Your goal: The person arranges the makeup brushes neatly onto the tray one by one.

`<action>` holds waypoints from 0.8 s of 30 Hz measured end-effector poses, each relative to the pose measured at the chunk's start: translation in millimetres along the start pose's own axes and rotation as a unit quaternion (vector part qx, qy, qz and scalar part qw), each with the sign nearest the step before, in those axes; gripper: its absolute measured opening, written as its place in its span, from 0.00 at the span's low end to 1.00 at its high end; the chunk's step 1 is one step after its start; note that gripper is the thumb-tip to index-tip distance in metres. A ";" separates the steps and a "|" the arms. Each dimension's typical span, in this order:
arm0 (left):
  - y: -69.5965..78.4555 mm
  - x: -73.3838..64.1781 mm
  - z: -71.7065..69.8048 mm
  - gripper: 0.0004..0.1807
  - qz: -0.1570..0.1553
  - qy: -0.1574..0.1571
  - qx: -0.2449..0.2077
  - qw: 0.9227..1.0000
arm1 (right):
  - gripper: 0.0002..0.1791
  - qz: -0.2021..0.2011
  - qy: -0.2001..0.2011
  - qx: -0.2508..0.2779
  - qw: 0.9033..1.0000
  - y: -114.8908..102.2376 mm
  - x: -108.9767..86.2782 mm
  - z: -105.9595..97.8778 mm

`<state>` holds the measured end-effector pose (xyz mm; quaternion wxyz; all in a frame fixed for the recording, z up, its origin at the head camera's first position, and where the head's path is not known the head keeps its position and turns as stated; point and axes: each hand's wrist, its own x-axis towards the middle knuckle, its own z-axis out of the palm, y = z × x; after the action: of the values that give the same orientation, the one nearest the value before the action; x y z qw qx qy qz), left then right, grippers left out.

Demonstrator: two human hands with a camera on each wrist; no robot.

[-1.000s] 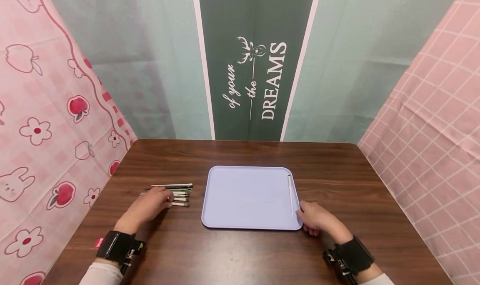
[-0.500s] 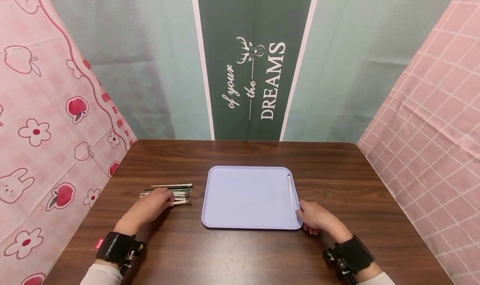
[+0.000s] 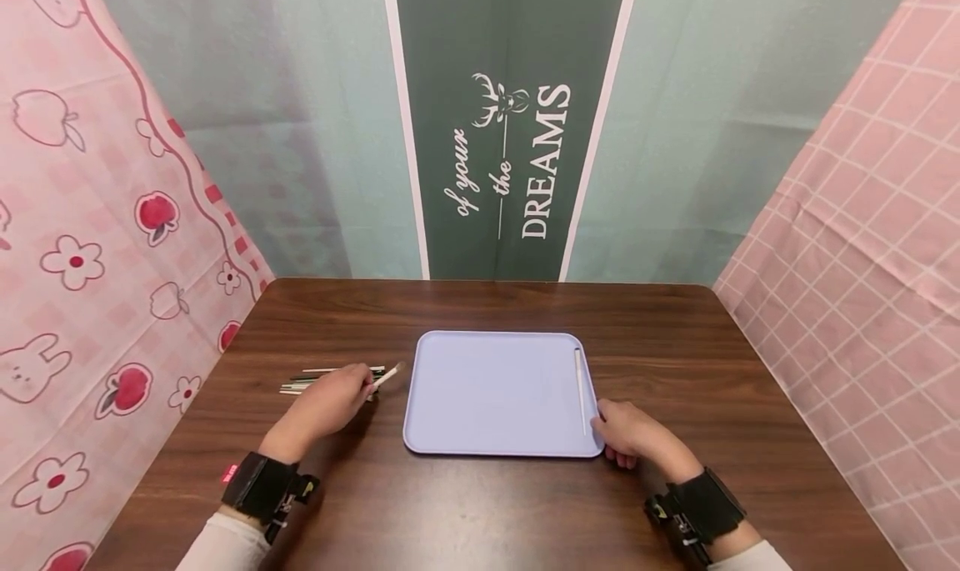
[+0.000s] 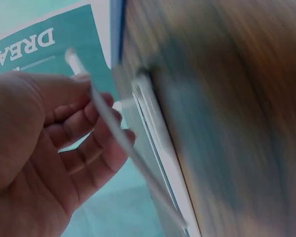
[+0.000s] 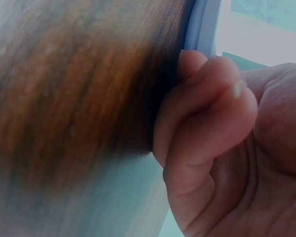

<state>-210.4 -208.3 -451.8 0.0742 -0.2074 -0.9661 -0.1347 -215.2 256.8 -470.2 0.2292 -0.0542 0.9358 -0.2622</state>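
Note:
My left hand (image 3: 330,402) pinches a slim pale-handled paintbrush (image 3: 387,377) between thumb and fingers, its bristle end pointing up and right toward the tray. In the left wrist view the paintbrush (image 4: 119,136) runs slantwise across the fingers. Beneath and beyond that hand lies a row of several paintbrushes (image 3: 298,386), partly covered by it. A lavender tray (image 3: 491,396) sits to the right, with one white paintbrush (image 3: 580,392) lying along its right side. My right hand (image 3: 630,435) grips the tray's near right corner, fingers curled at the rim in the right wrist view.
Everything lies on a dark wood-grain table (image 3: 480,504). A green curtain with lettering (image 3: 517,137) hangs behind its far edge, and pink patterned cloths (image 3: 847,221) close off both sides.
My left hand has drawn the nearest paintbrush out of the row, lifting it and moving rightward toward the tray. The right hand and the tray have stayed in place.

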 end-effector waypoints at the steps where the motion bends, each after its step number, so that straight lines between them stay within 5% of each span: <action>1: 3.8 3.1 0.5 0.04 -0.011 0.001 0.002 1.000 | 0.08 -0.001 0.000 0.001 1.000 -0.1 -0.5 -0.3; 9: 29.8 27.3 4.9 0.05 -0.096 -0.019 -0.033 0.995 | 0.08 0.000 0.001 0.000 1.000 -0.7 -2.1 -1.5; 24: 59.2 53.0 10.1 0.08 -0.164 -0.028 -0.090 0.982 | 0.08 -0.008 0.003 -0.001 1.000 0.3 -1.1 -1.0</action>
<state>-234.2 -133.2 -437.3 0.0048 -0.0561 -0.9727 -0.2250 -214.6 257.7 -469.1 0.2239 -0.0607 0.9365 -0.2630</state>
